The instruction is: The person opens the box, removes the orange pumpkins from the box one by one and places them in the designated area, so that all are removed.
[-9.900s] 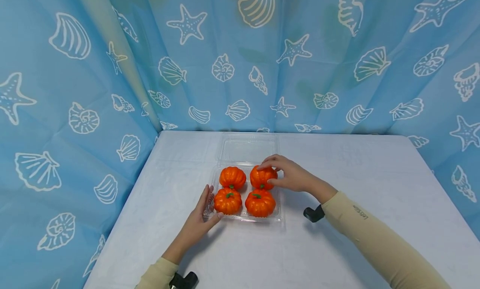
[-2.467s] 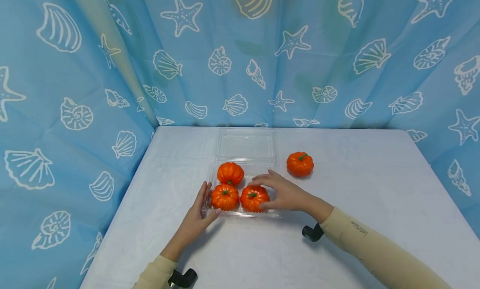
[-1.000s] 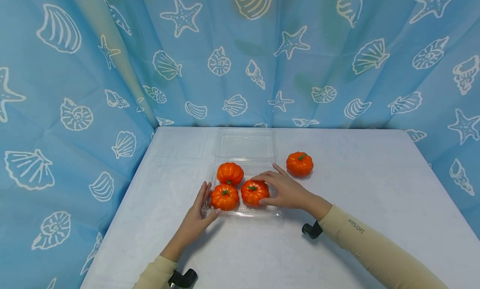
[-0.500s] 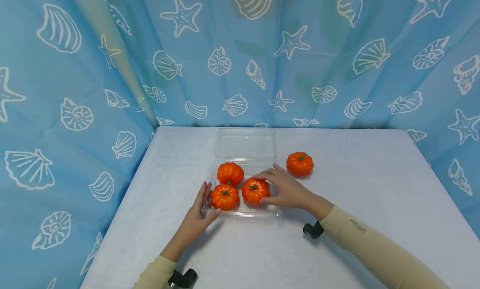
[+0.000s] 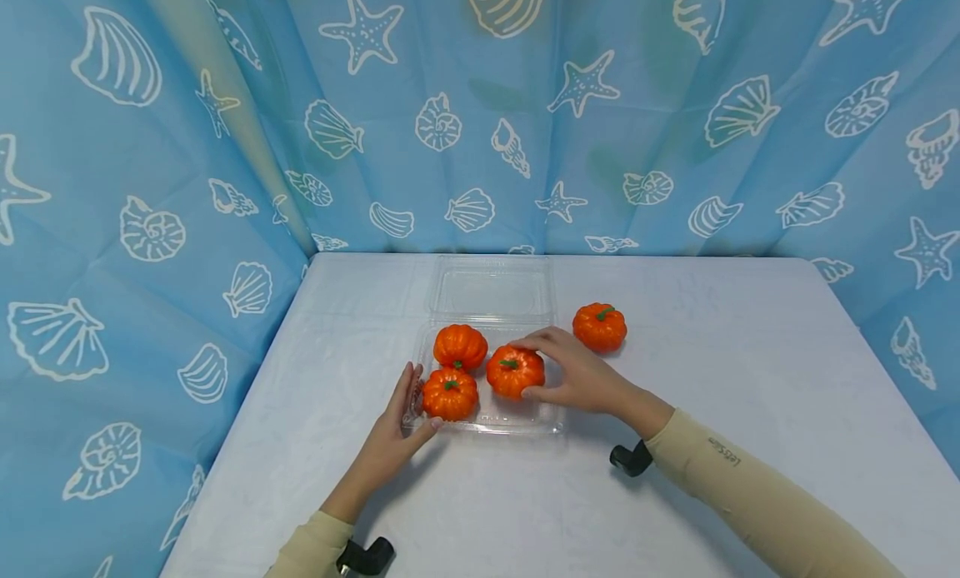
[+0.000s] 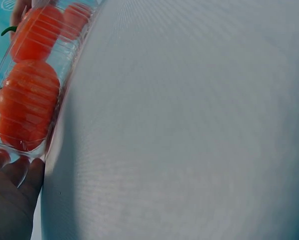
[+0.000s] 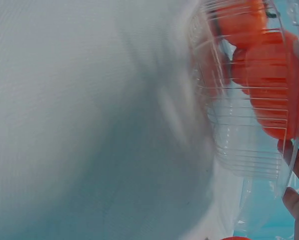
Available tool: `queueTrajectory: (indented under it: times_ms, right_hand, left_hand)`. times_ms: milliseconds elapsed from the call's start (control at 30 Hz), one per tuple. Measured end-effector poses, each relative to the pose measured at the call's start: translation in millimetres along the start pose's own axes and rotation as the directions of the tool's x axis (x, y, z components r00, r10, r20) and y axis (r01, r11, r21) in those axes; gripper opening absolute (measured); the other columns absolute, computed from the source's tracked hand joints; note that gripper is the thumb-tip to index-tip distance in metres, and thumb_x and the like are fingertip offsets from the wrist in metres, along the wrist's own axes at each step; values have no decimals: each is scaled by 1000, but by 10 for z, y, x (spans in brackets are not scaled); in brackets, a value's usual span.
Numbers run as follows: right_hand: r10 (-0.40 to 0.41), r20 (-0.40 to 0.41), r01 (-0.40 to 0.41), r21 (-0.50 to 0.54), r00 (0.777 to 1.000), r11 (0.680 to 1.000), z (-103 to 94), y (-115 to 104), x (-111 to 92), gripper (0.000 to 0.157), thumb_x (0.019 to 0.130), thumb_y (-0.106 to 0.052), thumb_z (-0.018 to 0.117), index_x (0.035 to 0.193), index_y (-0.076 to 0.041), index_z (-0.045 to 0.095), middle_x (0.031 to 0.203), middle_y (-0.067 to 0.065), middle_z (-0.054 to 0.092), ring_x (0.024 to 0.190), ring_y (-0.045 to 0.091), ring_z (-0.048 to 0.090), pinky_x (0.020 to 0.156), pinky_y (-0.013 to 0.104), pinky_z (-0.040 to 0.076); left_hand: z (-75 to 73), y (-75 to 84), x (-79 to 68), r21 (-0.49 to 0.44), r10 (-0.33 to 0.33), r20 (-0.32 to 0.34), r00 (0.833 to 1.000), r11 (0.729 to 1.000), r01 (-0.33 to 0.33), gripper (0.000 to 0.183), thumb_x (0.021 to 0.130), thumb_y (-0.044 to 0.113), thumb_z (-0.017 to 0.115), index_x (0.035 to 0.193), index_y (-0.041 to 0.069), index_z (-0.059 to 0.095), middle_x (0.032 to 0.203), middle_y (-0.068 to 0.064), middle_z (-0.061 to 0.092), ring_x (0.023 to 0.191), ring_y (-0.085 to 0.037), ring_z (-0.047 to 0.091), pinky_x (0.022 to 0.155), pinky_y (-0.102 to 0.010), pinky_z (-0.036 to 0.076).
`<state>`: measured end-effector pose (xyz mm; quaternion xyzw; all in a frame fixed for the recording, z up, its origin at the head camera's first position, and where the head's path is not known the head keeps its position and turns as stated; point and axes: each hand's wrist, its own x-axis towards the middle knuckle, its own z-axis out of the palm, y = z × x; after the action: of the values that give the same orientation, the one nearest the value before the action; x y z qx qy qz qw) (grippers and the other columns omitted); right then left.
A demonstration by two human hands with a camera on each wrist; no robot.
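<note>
My right hand (image 5: 581,370) grips an orange toy pumpkin (image 5: 515,371) with a green stem, thumb on its near side and fingers over its far side. That pumpkin is over the right half of a clear plastic clamshell box (image 5: 517,426). In the box's left half sit two more pumpkins, one at the back (image 5: 460,346) and one in front (image 5: 450,395). My left hand (image 5: 386,445) rests against the box's front left corner, fingers straight along the left wall and thumb at the front edge. The left wrist view shows its fingertips at the box wall (image 6: 54,125).
A separate pumpkin (image 5: 599,327) stands on the white-covered table (image 5: 712,353), right of the box and behind my right hand. The box's clear lid (image 5: 491,288) lies folded back toward the rear edge. Blue shell-patterned curtains (image 5: 480,145) hang behind and at the sides.
One pumpkin went from the box's back right to the table earlier. The front right pumpkin has since moved backward and slightly right in my right hand. My left hand keeps its place.
</note>
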<state>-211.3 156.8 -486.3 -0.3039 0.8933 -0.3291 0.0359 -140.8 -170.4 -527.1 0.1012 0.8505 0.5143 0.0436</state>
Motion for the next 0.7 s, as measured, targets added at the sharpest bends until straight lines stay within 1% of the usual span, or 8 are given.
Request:
queueTrajectory:
  times_ms: [133,300,500,700]
  right_hand:
    - [-6,-25,6,0,1000,1000,-33,22,-9,66,84,-43,83,144,-31,57,139,1,54,130,25,50,103,53,50]
    - [5,-43,-4,19,999,1000,-103,19,-37,68,84,-42,84,145,-31,56,138,0,54,129,25,51,101,54,51]
    - [-8,-93,12,43,996,999,-168,29,-80,66,85,-39,83,144,-27,57,136,1,56,126,25,54,99,55,52]
    - [-3,-118,13,91,993,996,-221,53,-117,67,85,-33,84,145,-24,56,138,4,52,126,26,55,98,49,55]
  left_hand:
    - [-2,2,4,-4,1,2,1000,1000,-1,99,93,31,75,165,13,9,167,-6,26,152,-27,28,122,-53,18]
    - [-5,3,-4,0,-7,3,1000,1000,7,99,93,32,75,165,14,9,167,-5,26,152,-26,27,122,-52,18]
    - [-5,-4,-3,-5,-8,4,1000,1000,8,99,93,33,75,165,15,9,167,-4,26,153,-25,27,122,-51,18]
    - [-5,-15,1,-11,-3,5,1000,1000,4,99,94,32,75,165,15,9,167,-5,26,152,-25,27,122,-51,18]
